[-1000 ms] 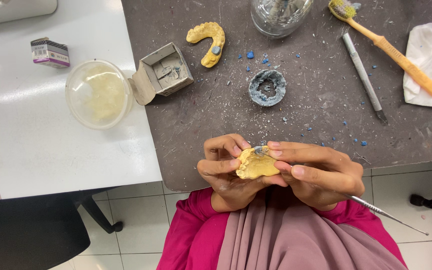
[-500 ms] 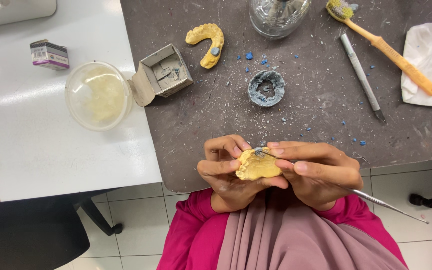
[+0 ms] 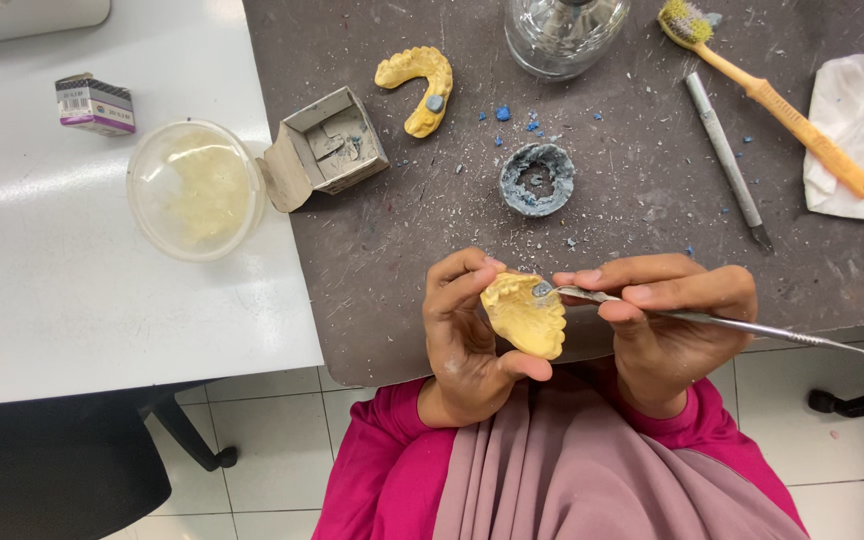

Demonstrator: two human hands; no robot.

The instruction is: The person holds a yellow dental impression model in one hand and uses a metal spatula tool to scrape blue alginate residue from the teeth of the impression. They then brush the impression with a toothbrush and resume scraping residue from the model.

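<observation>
While gripped at bench edge (image 3: pixel 402 360): yellow cast (image 3: pixel 527 318), left hand (image 3: pixel 467 340).

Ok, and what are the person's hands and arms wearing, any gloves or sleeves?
No gloves: the left hand and right hand are bare, with no rings or watch visible. Bright pink long sleeves end in plain cuffs at the wrists. A mauve cloth drapes down between the arms.
</observation>
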